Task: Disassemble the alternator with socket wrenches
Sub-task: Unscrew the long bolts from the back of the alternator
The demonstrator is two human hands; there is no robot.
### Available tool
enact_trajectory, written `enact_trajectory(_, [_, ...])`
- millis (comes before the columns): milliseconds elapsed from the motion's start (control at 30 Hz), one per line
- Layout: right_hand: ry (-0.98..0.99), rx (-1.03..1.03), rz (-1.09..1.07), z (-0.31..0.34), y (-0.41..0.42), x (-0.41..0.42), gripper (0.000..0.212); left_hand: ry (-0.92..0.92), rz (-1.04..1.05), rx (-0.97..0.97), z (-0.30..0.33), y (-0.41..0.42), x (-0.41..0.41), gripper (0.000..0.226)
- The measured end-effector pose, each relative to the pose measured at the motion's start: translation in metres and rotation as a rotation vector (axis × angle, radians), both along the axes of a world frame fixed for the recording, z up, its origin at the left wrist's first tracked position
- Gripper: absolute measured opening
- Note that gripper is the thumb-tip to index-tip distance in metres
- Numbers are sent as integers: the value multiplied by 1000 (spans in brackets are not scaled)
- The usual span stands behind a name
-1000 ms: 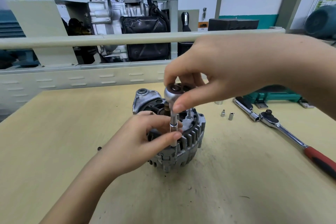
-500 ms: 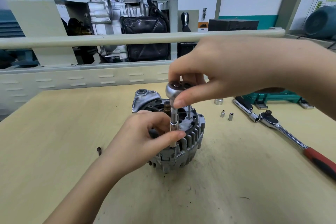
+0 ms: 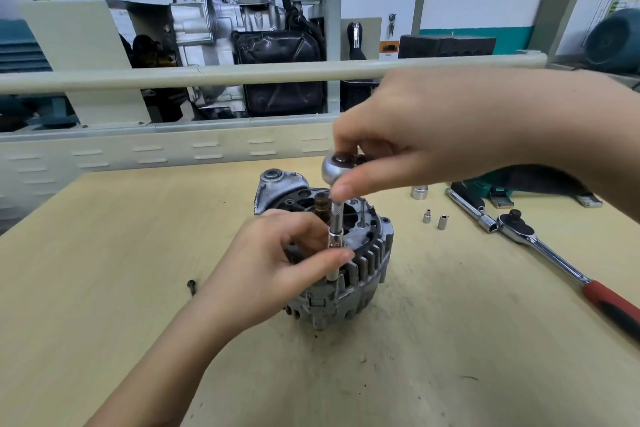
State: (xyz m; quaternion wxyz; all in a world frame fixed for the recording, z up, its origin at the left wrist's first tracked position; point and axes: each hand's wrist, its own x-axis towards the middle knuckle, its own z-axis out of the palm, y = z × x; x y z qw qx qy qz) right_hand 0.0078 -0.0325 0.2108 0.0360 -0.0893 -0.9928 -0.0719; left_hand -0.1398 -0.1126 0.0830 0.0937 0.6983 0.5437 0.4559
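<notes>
A grey finned alternator (image 3: 363,270) stands on the wooden table (image 3: 104,253). A small socket wrench (image 3: 335,218) stands upright on the alternator's near rim, its round chrome head at the top. My right hand (image 3: 433,135) pinches that head from above with thumb and fingers. My left hand (image 3: 273,263) holds the lower shaft and socket between thumb and fingers, resting against the alternator's left side. The bolt under the socket is hidden.
A large ratchet with a red-black handle (image 3: 540,243) lies at the right. Two small sockets (image 3: 434,220) and a bigger socket (image 3: 419,192) lie near it, with a green tool case (image 3: 512,185) behind. A loose bolt (image 3: 191,286) lies left of the alternator.
The wrench head and my right hand have risen slightly and shifted a little right. My left hand keeps its hold on the shaft.
</notes>
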Motion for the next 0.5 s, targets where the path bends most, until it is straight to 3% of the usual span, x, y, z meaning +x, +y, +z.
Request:
enact_trajectory(233, [-35, -86, 17, 4, 1, 2, 41, -74, -98, -121, 2, -4, -8, 25])
enact_trajectory(500, [-2, -24, -12, 1, 0, 0, 66, -82, -33, -1, 3, -2, 1, 12])
